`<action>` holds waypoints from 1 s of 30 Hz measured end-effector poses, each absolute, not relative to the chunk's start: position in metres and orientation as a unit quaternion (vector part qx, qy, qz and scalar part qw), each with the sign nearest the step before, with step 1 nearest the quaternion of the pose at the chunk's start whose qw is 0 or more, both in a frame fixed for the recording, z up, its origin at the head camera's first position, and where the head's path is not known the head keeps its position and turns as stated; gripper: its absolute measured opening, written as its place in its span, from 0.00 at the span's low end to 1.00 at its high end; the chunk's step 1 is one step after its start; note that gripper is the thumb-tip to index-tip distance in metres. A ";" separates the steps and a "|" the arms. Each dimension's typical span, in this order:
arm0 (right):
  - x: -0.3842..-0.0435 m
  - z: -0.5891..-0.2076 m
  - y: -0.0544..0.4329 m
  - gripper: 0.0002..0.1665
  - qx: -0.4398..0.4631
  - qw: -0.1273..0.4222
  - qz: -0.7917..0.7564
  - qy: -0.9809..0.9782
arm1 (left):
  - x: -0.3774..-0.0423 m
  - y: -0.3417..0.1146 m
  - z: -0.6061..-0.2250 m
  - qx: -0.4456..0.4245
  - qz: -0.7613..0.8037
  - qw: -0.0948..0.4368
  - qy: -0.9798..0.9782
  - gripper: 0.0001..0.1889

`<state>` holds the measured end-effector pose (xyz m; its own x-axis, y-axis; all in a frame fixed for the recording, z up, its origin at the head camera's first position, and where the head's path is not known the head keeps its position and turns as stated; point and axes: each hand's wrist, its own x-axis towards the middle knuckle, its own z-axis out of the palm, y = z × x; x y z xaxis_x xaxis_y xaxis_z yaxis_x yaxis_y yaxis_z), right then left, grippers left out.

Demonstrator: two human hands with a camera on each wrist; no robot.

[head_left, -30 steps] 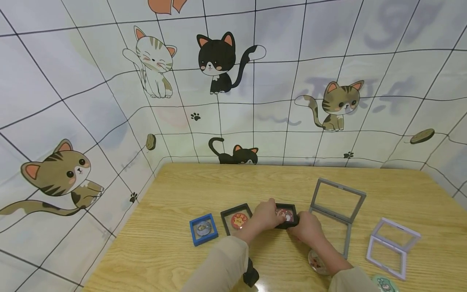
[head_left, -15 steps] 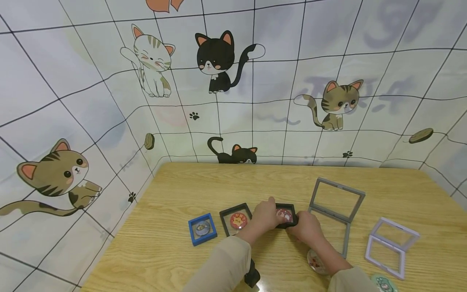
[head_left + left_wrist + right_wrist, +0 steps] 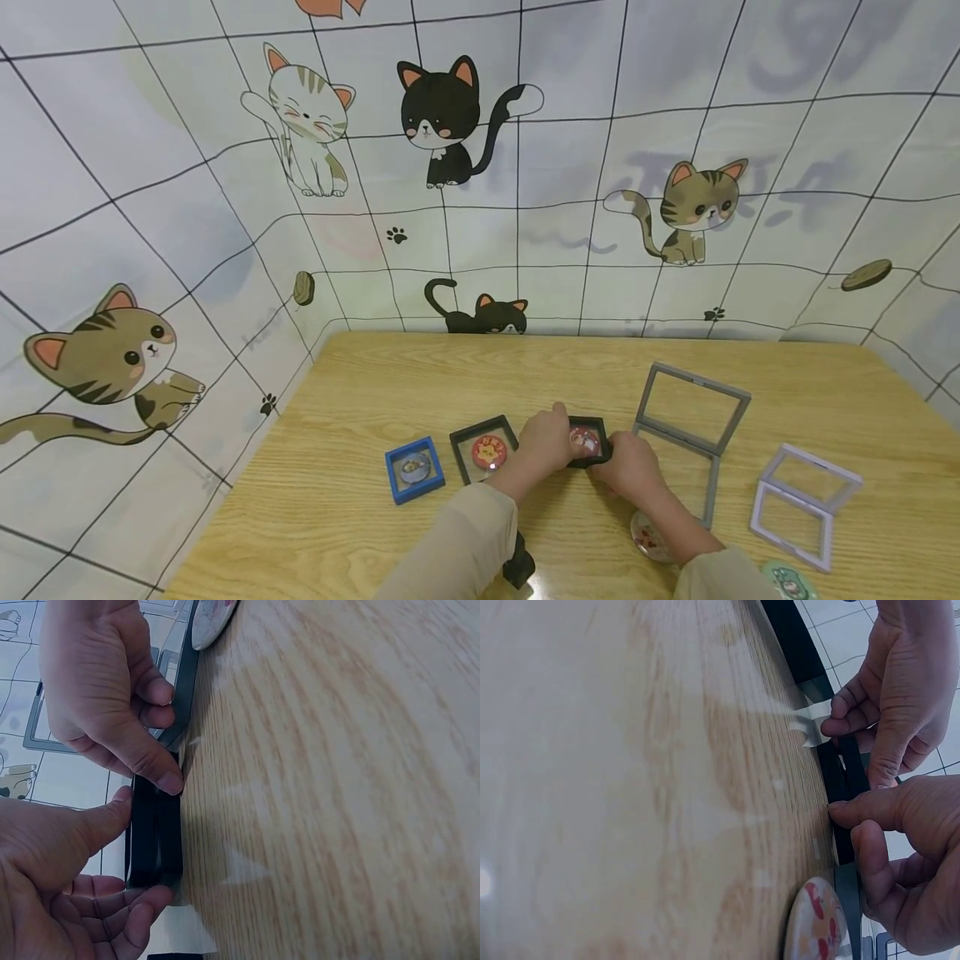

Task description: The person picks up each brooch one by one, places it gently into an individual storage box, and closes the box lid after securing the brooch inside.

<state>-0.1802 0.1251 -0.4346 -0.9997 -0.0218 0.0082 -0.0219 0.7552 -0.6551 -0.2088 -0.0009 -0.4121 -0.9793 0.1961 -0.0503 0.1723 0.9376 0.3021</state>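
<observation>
A small black square display frame point(image 3: 604, 442) with a round red badge point(image 3: 583, 441) inside lies on the table between both hands. My left hand point(image 3: 546, 438) grips its left side; in the left wrist view the left thumb lies on one edge of the frame point(image 3: 156, 840) and the fingers on the opposite one. My right hand point(image 3: 628, 468) pinches the right side, and in the right wrist view the right hand point(image 3: 919, 859) touches the frame's edge from below. The frame's left part is hidden behind the left hand in the head view.
Left of the hands are a dark frame point(image 3: 464, 467) with a red badge and a blue frame point(image 3: 401, 495) with a badge. Rightward stand an open grey frame point(image 3: 712, 490) and an open lavender frame point(image 3: 793, 546). Loose badges include a round one point(image 3: 649, 536) by the right forearm and a green one point(image 3: 787, 580).
The head view has shifted slightly. Both hands stay on the black display frame, with hardly any visible movement.
</observation>
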 end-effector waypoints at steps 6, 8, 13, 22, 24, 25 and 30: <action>-0.178 -0.432 0.125 0.13 0.008 -0.007 0.357 -0.934 | -0.207 0.001 -0.410 0.093 0.136 0.036 0.986 0.25; -0.178 -0.432 0.124 0.13 0.006 -0.010 0.362 -0.932 | -0.208 0.001 -0.411 0.094 0.130 0.035 0.986 0.24; -0.178 -0.431 0.124 0.14 0.005 -0.011 0.364 -0.931 | -0.208 0.002 -0.412 0.103 0.122 0.041 0.986 0.23; -0.177 -0.431 0.125 0.16 0.012 -0.005 0.354 -0.935 | -0.208 0.002 -0.415 0.104 0.112 0.052 0.987 0.26; -0.177 -0.430 0.125 0.15 0.012 -0.006 0.353 -0.936 | -0.208 0.002 -0.415 0.105 0.106 0.048 0.988 0.26; -0.177 -0.430 0.125 0.15 0.012 -0.007 0.352 -0.936 | -0.207 0.002 -0.415 0.106 0.103 0.047 0.988 0.26; -0.178 -0.431 0.125 0.15 0.013 -0.005 0.351 -0.936 | -0.208 0.002 -0.417 0.109 0.096 0.042 0.989 0.27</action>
